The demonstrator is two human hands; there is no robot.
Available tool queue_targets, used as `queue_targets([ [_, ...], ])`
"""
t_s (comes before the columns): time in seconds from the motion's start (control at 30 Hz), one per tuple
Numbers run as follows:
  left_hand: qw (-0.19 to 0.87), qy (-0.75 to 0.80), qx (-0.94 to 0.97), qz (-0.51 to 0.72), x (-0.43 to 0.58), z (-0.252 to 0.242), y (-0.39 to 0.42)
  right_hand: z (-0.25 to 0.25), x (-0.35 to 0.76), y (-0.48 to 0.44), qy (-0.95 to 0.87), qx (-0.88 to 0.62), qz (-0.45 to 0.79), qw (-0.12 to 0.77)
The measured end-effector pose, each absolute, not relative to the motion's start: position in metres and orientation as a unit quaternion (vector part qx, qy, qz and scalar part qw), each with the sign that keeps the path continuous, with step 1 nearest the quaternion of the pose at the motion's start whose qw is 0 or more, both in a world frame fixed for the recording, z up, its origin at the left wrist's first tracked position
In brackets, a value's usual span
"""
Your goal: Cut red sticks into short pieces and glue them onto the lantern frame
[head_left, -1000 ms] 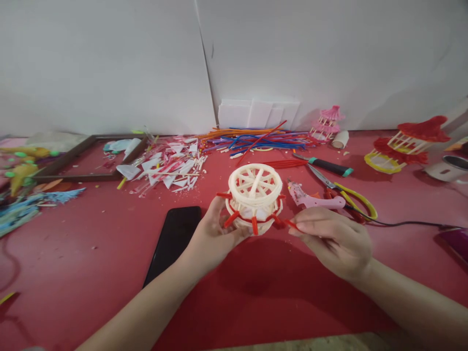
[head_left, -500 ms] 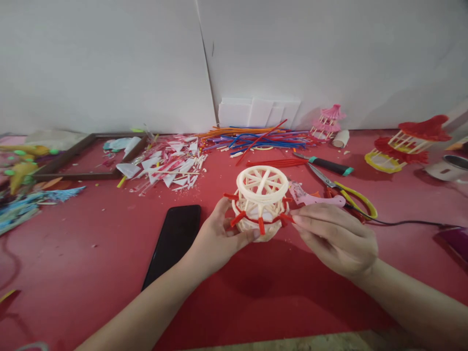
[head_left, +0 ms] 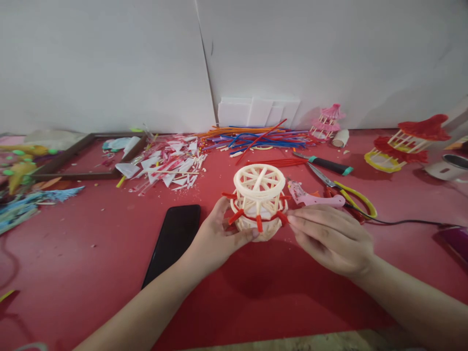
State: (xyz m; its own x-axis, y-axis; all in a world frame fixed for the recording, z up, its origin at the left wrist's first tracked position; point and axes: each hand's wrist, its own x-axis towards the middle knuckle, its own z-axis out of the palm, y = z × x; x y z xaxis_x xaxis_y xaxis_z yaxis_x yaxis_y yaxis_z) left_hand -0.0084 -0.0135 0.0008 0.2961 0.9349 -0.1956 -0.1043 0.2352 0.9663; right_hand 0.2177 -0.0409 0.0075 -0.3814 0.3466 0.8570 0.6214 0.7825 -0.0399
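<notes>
A small cream round cage of thin sticks, ringed with short red spokes, stands above the red table in the middle. My left hand cups its lower left side, thumb and fingers closed on the base. My right hand comes in from the right, its fingertips pinched on a red spoke at the cage's lower right edge.
A black phone lies left of my left hand. A pink glue gun, yellow-handled scissors and a knife lie right of the cage. Coloured sticks, cut scraps, a frame and two finished models sit further back.
The cage shifted slightly right and lower. My right hand closed in from the right until its fingertips reached the cage's red spoke.
</notes>
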Motion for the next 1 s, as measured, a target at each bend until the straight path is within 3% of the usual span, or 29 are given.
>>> queue_targets([
  [1.0, 0.648, 0.441, 0.477, 0.397, -0.0088, 0.0042, -0.0129, 0.0054, 0.2163, -0.041, -0.83, -0.3, -0.164, 0.44],
])
